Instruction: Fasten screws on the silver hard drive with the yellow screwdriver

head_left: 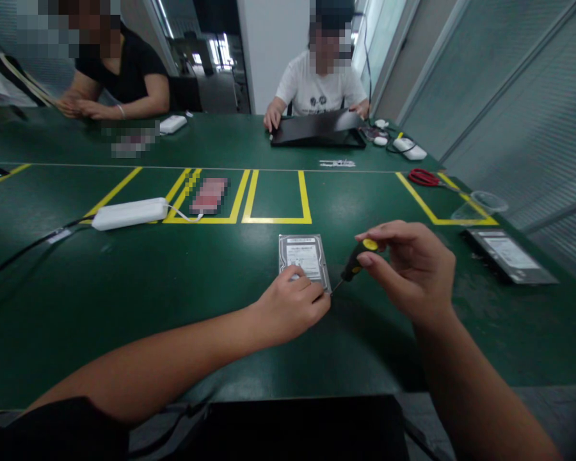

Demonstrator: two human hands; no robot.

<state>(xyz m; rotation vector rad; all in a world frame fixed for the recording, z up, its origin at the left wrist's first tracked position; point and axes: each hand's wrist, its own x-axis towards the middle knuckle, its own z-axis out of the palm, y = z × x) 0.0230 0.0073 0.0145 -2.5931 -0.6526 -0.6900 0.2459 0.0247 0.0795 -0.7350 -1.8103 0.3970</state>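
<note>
Green table (148, 275). Hard drive (303, 251) partly under left hand (295, 301), beside screwdriver (352, 264).

At left in the frame, a white power strip (129, 214) lies on the green table (196, 282). Yellow tape (277, 221) outlines boxes across the middle. Red-handled scissors (436, 183) and a clear plastic cup (489, 202) lie at right. At top centre, a person (324, 86) in white holds a black panel (317, 131); at upper left sits another person (146, 64) in black.
</note>
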